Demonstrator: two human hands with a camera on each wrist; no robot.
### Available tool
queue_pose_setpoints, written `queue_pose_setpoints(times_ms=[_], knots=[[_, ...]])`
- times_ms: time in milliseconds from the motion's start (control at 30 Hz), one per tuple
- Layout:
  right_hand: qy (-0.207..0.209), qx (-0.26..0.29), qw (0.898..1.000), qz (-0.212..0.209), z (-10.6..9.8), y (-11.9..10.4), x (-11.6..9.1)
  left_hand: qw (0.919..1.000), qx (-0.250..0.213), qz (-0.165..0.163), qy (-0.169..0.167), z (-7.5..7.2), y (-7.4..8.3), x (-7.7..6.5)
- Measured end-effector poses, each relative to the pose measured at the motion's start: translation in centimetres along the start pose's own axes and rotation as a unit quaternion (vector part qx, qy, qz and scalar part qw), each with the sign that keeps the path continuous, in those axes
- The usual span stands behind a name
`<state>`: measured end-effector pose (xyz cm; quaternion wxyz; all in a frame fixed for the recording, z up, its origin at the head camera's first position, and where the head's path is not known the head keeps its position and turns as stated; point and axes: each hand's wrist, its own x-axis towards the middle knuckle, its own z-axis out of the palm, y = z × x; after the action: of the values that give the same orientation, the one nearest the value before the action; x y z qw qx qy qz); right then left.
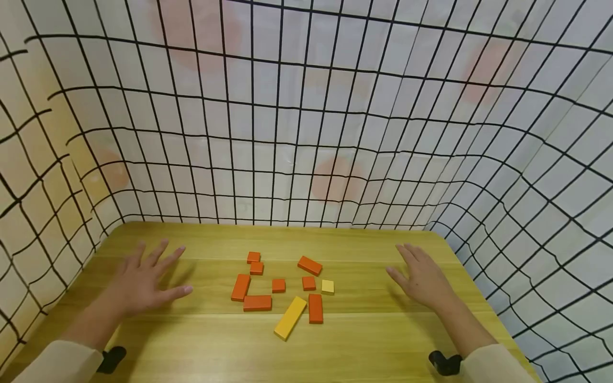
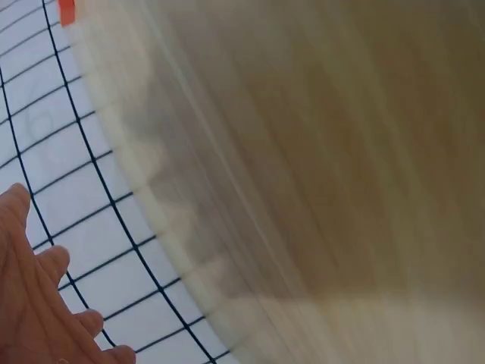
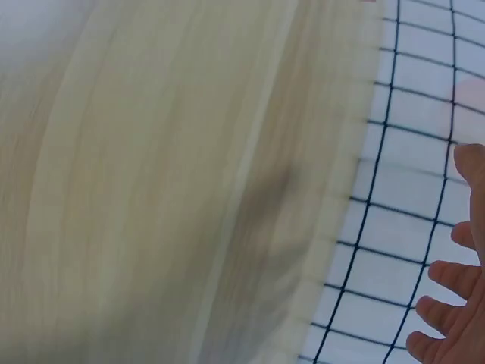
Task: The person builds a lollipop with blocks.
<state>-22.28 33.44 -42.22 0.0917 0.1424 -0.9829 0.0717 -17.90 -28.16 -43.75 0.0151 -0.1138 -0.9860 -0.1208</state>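
Observation:
Several flat orange blocks lie spread over the middle of the wooden table, among them an upright-lying orange block (image 1: 315, 308), a tilted orange block (image 1: 309, 265) and a small orange square (image 1: 279, 285). A long yellow block (image 1: 290, 318) lies slanted at the front of the group, and a small yellow square (image 1: 328, 287) is at its right. My left hand (image 1: 143, 282) hovers left of the blocks with fingers spread, holding nothing. On the other side, my right hand (image 1: 421, 276) is held over the table, fingers extended, apart from every block. Both wrist views show only parts of the hands.
The wooden table (image 1: 364, 340) has light plank lines. White walls with a black grid (image 1: 306, 117) rise behind it and on both sides. Dark wrist devices (image 1: 445, 364) show at the cuffs of the light sleeves (image 1: 498, 366).

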Motion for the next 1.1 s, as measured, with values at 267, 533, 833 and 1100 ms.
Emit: queue_pose_setpoints(times_ms=[267, 533, 833, 1100], knots=[[0.001, 0.076, 0.997, 0.011, -0.9, -2.6, 0.1, 0.999, -0.026, 0.034, 0.012, -0.1, 2.3, -0.6], [0.005, 0.088, 0.996, -0.002, -0.8, -4.6, 0.0, 0.9963, -0.053, 0.061, 0.029, -0.2, 4.4, -0.8], [-0.017, 0.112, 0.994, 0.008, -0.2, -6.6, 0.1, 0.993, -0.091, 0.075, 0.008, 0.0, 6.9, -1.4], [-0.042, 0.166, 0.985, 0.017, 1.1, -8.8, -0.3, 0.9891, -0.12, 0.083, 0.022, 1.1, 8.0, -2.3]])
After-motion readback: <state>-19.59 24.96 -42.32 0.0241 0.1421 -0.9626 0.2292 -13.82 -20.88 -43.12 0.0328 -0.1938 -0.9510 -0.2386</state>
